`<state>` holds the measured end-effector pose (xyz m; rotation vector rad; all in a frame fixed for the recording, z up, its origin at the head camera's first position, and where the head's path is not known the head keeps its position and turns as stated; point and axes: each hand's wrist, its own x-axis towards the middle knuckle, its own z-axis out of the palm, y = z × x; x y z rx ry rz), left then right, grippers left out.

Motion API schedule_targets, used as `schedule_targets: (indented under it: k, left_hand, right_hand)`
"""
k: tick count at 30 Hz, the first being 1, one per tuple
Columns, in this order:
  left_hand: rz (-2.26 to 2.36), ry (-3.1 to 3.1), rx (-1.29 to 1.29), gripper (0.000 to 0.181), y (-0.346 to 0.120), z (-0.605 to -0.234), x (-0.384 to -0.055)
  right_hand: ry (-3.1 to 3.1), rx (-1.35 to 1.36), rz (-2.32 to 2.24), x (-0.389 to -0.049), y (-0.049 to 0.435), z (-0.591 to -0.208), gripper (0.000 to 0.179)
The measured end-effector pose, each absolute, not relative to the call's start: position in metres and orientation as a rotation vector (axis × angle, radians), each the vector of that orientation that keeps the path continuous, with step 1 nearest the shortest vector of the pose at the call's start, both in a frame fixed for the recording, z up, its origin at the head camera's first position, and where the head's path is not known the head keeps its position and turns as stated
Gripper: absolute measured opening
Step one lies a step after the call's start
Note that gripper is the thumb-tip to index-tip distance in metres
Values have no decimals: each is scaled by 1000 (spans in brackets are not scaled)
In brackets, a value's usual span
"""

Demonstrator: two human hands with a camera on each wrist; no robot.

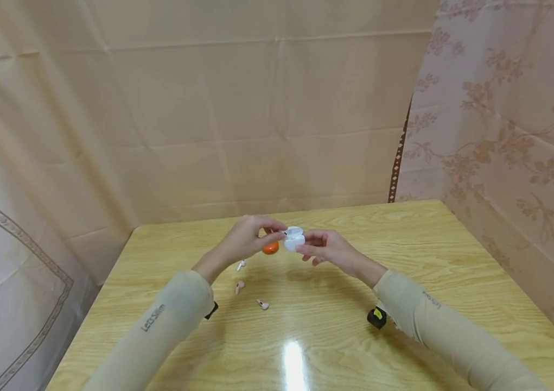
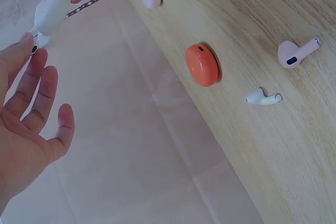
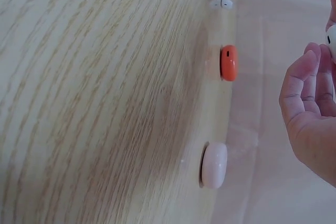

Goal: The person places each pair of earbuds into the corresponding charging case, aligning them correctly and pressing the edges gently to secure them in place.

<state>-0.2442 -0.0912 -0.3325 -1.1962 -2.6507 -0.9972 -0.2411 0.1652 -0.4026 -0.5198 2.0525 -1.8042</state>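
My right hand (image 1: 330, 250) holds a white earbud charging case (image 1: 294, 242) above the table, its lid raised. Between thumb and forefinger my left hand (image 1: 243, 239) pinches a white earbud (image 2: 43, 40) with a dark mark, right at the case's opening. In the left wrist view the other left fingers are spread loosely. An orange case (image 1: 270, 248) sits on the table just under the left fingers. Nearer me lie a white earbud (image 1: 241, 265) and two pink earbuds, one pink earbud (image 1: 240, 287) left of the other pink earbud (image 1: 262, 304).
A pale pink case (image 3: 214, 165) stands near the far edge of the wooden table (image 1: 335, 336), beside the orange one in the wrist views. Beige curtain (image 1: 257, 119) hangs behind the table, and a floral curtain (image 1: 516, 136) hangs on the right.
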Motion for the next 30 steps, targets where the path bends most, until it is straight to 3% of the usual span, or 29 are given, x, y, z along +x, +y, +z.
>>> schedule_targets:
  k: [30]
  left_hand:
    - [-924, -2598, -1214, 19, -85, -335, -243]
  right_hand:
    - [2052, -524, -1803, -242, 161, -405, 42]
